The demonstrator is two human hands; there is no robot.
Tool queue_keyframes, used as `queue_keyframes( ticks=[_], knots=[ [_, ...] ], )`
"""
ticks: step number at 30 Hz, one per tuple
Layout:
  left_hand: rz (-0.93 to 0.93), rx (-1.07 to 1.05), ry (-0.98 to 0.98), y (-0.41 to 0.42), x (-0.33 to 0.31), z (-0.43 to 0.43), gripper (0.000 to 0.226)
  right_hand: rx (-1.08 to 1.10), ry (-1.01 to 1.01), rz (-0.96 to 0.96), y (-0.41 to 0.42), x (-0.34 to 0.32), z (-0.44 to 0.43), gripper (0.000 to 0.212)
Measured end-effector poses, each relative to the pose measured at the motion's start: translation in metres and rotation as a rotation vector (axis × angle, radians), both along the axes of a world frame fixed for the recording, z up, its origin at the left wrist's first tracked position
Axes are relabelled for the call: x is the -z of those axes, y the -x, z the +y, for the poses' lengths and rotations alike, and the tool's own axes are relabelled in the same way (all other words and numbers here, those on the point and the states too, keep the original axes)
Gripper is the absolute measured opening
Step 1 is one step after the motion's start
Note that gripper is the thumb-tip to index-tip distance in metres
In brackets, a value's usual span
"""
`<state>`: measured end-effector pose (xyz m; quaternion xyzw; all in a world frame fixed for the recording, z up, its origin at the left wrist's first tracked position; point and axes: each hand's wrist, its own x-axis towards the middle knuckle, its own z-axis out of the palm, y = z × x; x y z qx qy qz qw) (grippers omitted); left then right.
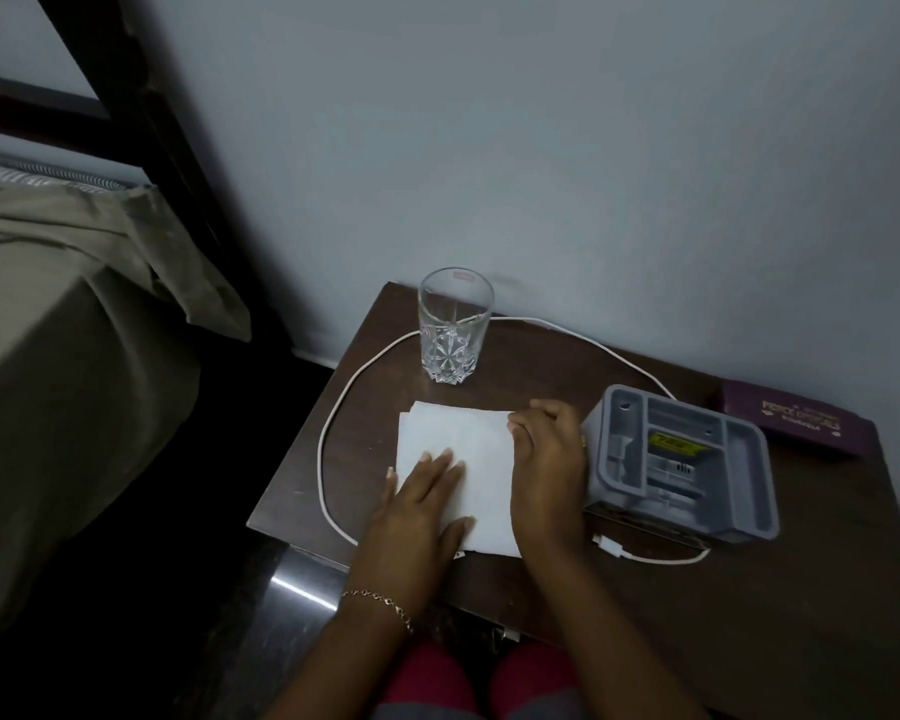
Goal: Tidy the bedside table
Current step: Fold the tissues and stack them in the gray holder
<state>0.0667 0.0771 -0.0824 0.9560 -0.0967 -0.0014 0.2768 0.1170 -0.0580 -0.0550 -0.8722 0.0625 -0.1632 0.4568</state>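
left hand [427, 491] flat, fingers spread, on white tissue [458, 449] near surface [645, 589] front edge, right hand [546, 459] curled, pinching tissue's right edge, grey tray [687, 465] touching right hand, cable [333, 407] looping round, glass [455, 324] at back-left corner, book [796, 420] at back edge
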Motion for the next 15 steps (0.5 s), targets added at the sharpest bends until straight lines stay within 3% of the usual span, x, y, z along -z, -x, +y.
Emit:
queue_keyframes(
  ticks=[3,6,8,10,15],
  knots=[
    [-0.109,-0.085,0.035,0.003,-0.004,0.000,0.057,0.017,-0.013,-0.061,0.011,-0.008,0.001,0.015],
    [-0.142,-0.292,0.227,-0.001,-0.015,0.010,0.079,-0.057,-0.143,-0.048,0.033,-0.020,-0.005,0.017],
    [-0.087,-0.421,0.299,-0.008,-0.027,0.017,0.102,-0.119,-0.212,-0.021,0.047,-0.027,-0.013,0.017],
    [0.016,-0.415,0.344,-0.017,-0.034,0.024,0.112,-0.161,-0.266,0.016,0.056,-0.030,-0.021,0.018],
    [0.243,-0.151,0.461,-0.040,-0.033,0.028,0.072,-0.221,-0.299,0.099,0.063,-0.026,-0.037,0.019]
  ],
)
